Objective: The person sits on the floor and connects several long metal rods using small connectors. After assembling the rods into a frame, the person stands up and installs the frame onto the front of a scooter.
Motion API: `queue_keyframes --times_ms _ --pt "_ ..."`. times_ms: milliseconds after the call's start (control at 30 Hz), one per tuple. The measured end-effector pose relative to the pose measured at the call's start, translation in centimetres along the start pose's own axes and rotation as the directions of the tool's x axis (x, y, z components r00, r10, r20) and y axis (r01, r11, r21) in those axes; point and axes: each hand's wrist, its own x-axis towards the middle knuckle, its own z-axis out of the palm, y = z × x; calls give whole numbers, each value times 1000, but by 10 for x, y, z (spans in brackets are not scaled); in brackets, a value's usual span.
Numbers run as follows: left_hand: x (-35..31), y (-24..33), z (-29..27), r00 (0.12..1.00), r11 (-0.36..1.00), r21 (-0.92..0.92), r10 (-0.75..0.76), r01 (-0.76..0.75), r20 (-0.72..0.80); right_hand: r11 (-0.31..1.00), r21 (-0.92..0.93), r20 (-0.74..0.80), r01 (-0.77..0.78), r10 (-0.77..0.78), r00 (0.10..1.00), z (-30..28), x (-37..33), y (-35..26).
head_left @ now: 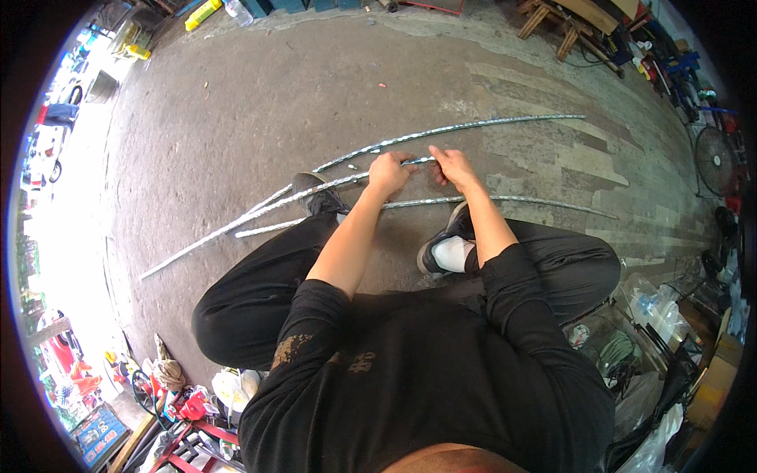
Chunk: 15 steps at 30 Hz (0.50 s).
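Note:
My left hand (388,174) is closed around a long, thin silvery rod (260,206) with a shiny, wrapped-looking surface. The rod slants down to the lower left and passes over my left shoe (318,197). A short stretch shows between my hands, and my right hand (453,168) pinches its right end. Just beyond lies a second silvery rod (473,124), curving to the right. Nearer to me, a third one (505,199) rests on the floor, passing by my right shoe (445,239). Small pale bits (352,167) lie beside my left hand.
Around me is a worn concrete floor (236,102) with patchy strips at right. A standing fan (716,160) is at the right edge. Wooden trestles (552,30) stand at the back right. Plastic bags (658,309) and cables lie at lower right, mixed clutter at lower left.

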Motion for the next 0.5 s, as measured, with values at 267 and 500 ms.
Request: queue_keyframes --times_ms 267,500 --pt "-6 6 -6 1000 1000 1 0 0 4 995 31 -59 -98 100 993 10 -2 -16" --pt "-1 3 -4 1000 1000 -21 19 -18 11 999 42 83 22 -25 996 3 15 6"
